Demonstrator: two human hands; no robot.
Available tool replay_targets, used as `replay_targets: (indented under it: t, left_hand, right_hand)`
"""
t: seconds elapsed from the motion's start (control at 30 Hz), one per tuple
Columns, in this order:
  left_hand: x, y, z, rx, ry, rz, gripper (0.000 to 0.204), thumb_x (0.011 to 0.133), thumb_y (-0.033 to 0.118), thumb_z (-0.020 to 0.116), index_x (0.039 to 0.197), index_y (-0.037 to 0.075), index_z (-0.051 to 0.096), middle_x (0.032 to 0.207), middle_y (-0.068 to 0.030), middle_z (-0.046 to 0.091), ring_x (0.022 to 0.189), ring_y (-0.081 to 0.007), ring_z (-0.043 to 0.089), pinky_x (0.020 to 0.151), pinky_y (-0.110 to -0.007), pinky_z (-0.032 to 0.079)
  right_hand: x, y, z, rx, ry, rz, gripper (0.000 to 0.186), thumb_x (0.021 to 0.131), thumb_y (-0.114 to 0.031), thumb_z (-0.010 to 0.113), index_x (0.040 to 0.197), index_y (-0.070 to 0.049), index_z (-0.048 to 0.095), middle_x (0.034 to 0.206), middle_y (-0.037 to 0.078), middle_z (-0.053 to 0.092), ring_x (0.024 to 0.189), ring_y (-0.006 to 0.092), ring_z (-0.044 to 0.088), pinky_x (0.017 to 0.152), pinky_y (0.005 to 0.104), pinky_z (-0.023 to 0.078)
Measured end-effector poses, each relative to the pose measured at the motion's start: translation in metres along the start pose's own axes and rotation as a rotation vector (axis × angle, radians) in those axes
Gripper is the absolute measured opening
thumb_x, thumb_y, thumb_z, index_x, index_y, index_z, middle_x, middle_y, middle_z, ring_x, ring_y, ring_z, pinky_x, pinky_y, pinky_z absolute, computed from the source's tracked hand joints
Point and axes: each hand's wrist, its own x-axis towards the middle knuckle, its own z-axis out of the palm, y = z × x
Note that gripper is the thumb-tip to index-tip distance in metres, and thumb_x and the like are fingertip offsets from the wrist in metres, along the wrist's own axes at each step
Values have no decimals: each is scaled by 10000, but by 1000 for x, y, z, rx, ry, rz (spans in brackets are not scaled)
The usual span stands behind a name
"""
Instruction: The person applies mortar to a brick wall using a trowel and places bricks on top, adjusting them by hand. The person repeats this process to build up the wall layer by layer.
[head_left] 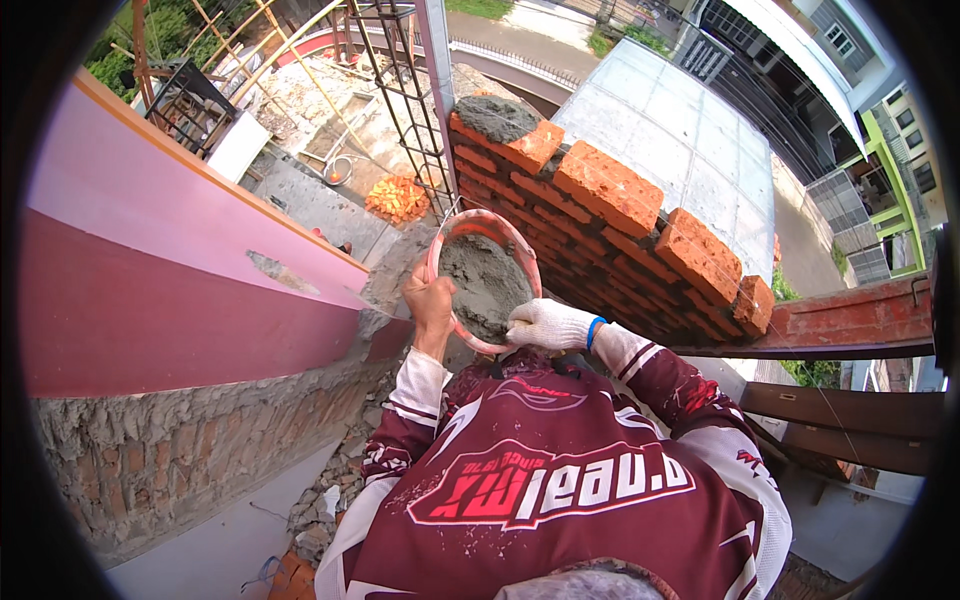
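Between my hands is a reddish bucket [521,246], its top open toward me and wet grey mortar [480,285] inside. My bare left hand [430,308] is closed around the left side of its rim. On the near right side, my right hand [553,326], in a white knit glove with a blue cuff, grips the rim, its fingertips close to the mortar. Just beyond stands a brick wall [580,235]. Several orange bricks [608,186] lie spaced along its top, with gaps between them, and a bed of grey mortar [496,118] covers its far end.
A rebar column [405,95] rises at the wall's far end. To my left runs a pink wall [190,270] with a rough lower face. Rubble [318,515] lies at lower left. Far below are broken bricks [397,199]; a grey roof [680,125] lies beyond the brickwork.
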Motion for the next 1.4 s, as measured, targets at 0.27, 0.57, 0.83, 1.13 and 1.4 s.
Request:
replay_targets:
  t: [0.27,0.57,0.83,1.13,1.4]
  left_hand:
    - [-5,6,6,-163,149,-82,240,661,-128,548,612,90,459,633,21,499,534,-81,411,507,-263,320]
    - [-7,21,9,-105,185,-50,176,666,-99,521,629,72,510,631,8,510,545,-98,441,533,-267,336]
    - [-8,5,-4,-74,248,-26,195,662,-111,501,681,81,473,679,-8,507,558,-104,460,536,-257,358]
    - [-15,-2,-18,-13,240,-34,511,658,-137,488,1107,-52,718,782,25,560,602,-68,463,543,-237,373]
    - [-13,30,6,19,-29,51,632,662,-151,523,1259,-47,702,776,67,572,607,-31,448,543,-213,373]
  right_hand:
    - [-34,8,-32,203,49,-58,317,984,-310,593,938,-10,684,753,41,611,627,114,569,511,303,457]
    - [-97,-58,-152,249,410,-52,371,1028,-362,601,1063,1,667,783,23,606,587,90,535,501,264,449]
    - [-53,-48,-197,-814,1022,-84,223,917,-201,621,973,-9,720,999,268,716,867,427,699,772,495,549]
    - [-92,-69,-132,-971,974,-168,174,893,-162,641,1036,-64,645,909,182,677,830,358,709,685,509,565]
    - [42,-10,-22,-930,526,-196,151,865,-159,628,923,-28,679,804,182,726,760,357,750,645,479,597]
